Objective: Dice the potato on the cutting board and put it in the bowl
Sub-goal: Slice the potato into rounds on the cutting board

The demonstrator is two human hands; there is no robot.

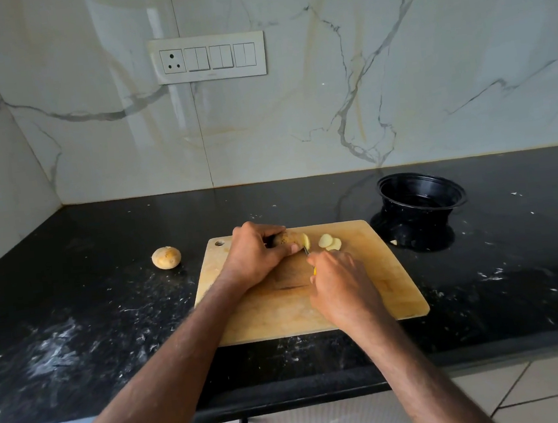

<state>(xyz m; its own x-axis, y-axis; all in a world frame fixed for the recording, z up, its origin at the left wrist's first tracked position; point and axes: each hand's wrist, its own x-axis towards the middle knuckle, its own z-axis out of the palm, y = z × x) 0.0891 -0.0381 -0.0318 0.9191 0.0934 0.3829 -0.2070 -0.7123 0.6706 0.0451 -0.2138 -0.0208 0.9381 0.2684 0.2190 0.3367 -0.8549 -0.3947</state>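
One potato point(286, 238) on the cutting board point(373, 270), gripped by left hand point(258, 255); right hand point(340, 280) clamped on one knife point(307, 250). Two cut slices point(329, 241) beside. One black bowl point(422, 193) right; second whole potato point(166, 257) left.

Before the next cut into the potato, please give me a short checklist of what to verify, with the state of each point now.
1. Left hand holds the potato steady on the cutting board: ok.
2. Right hand has a firm grip on the knife: ok.
3. Left fingertips are away from the blade: cannot tell, thumb lies very close.
4. Cut slices lie apart from the cutting line: ok.
5. Bowl stands upright, open and near the board: ok.
6. Pieces are already diced: not ok, only slices.
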